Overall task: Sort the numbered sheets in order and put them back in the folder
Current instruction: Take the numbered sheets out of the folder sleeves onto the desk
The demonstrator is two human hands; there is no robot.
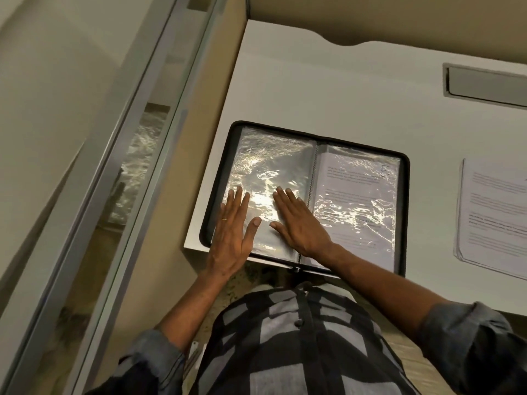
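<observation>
A black zip folder (406,178) lies open on the white desk near its front left corner. Its left side shows a shiny clear sleeve (268,158) with no printed sheet visible in it. Its right sleeve holds a printed sheet (362,183) with a handwritten number at its top right. My left hand (233,232) lies flat on the left sleeve, fingers straight, a ring on one finger. My right hand (299,220) lies flat beside it, near the spine. A stack of printed sheets (493,218) lies on the desk to the right of the folder.
The white desk (328,89) has a grey cable hatch (484,84) at the back right. A glass partition with a metal frame (137,155) runs along the left. The folder's front edge overhangs the desk edge slightly.
</observation>
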